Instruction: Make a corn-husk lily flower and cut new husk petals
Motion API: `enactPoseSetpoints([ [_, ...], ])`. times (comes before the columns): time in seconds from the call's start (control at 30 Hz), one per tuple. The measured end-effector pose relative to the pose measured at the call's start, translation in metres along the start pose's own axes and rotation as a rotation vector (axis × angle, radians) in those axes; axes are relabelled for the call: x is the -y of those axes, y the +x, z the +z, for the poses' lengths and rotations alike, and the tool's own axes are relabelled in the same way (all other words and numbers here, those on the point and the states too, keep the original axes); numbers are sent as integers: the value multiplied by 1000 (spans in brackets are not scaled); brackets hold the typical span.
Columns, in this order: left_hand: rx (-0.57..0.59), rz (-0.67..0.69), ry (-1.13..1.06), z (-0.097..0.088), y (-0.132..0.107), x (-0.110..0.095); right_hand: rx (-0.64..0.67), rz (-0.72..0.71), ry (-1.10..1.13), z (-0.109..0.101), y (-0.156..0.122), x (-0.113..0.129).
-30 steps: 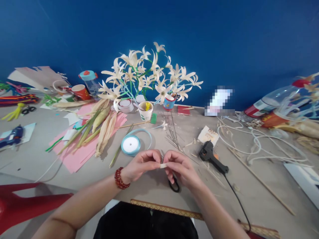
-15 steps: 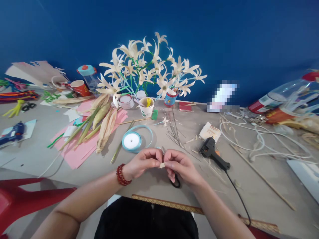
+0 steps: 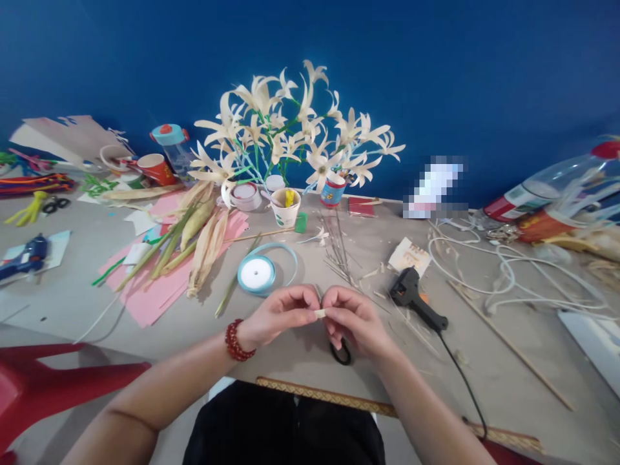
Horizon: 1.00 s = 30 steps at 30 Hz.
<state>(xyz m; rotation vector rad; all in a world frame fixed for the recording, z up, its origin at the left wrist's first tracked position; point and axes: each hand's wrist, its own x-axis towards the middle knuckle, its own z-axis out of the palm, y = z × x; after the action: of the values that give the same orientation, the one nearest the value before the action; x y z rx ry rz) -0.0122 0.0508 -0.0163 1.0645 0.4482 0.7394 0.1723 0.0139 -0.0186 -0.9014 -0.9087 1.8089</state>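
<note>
My left hand (image 3: 289,311), with a red bead bracelet (image 3: 236,340) on its wrist, pinches one end of a small pale strip of husk (image 3: 320,314). The other end is pinched between the thumb and finger of my right hand (image 3: 357,318). A black scissor handle loop (image 3: 341,354) shows below my right hand, and a thin grey tip pokes up between both hands. Whether my right fingers hold the scissors or they lie on the table is hidden. Just beyond my left hand lies a spool of light blue ribbon (image 3: 256,274).
White husk flowers (image 3: 276,148) stand in cups at the back. Right of my hands lies a black glue gun (image 3: 417,300), its cord running toward me. Corn husks (image 3: 207,258) lie over pink paper (image 3: 145,300) at left. Thin wires (image 3: 339,248) and a long stick (image 3: 513,349) lie on the table.
Both hands have shifted very slightly up and to the right with the husk strip still pinched between them. Everything else looks the same.
</note>
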Motion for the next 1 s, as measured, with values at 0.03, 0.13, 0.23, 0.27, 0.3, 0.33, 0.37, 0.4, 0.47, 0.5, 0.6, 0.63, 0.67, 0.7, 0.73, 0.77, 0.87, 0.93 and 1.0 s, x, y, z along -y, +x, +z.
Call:
enactPoseSetpoints([
  [0.03,0,-11,-6,0,0,1,1,-1,-12,0,0,-1],
  [0.13,-9,-30,-8,-1,0,3,17,-9,-5,-1,1,-1],
  [0.23,-19,8,-11,-3,0,4,-29,-86,122,-7,5,5],
  [0.27,-22,23,-14,-3,0,3,-61,-128,170,-10,6,8],
  [0.3,-25,32,-15,-4,1,3,-91,-167,201,-11,6,10],
  [0.33,-29,34,-12,-4,1,2,-109,-193,206,-13,7,12],
  [0.37,-32,29,-7,-4,1,2,-111,-196,182,-13,6,12],
  [0.4,-35,20,-3,-3,1,1,-95,-179,136,-13,6,12],
  [0.47,-32,3,2,-3,1,1,-30,-112,26,-10,3,9],
  [0.5,-30,-4,0,-3,1,1,-1,-76,-19,-8,2,7],
  [0.6,-23,2,-9,-3,0,4,16,-11,-56,-1,0,2],
  [0.63,-18,6,-14,-3,0,4,14,1,-37,0,0,1],
  [0.67,-15,9,-23,-2,1,5,16,10,-9,1,0,0],
  [0.7,-12,12,-36,-2,1,6,25,17,26,1,1,-1],
  [0.73,-12,12,-54,-2,1,6,37,21,63,2,2,-1],
  [0.77,-8,10,-77,-1,2,6,46,20,102,1,3,0],
  [0.87,6,26,-180,-1,4,5,43,-13,213,0,6,1],
  [0.93,-2,42,-212,-1,4,3,13,-45,239,-2,7,2],
  [1.0,-38,67,-160,-2,3,3,-19,-50,214,-2,6,2],
])
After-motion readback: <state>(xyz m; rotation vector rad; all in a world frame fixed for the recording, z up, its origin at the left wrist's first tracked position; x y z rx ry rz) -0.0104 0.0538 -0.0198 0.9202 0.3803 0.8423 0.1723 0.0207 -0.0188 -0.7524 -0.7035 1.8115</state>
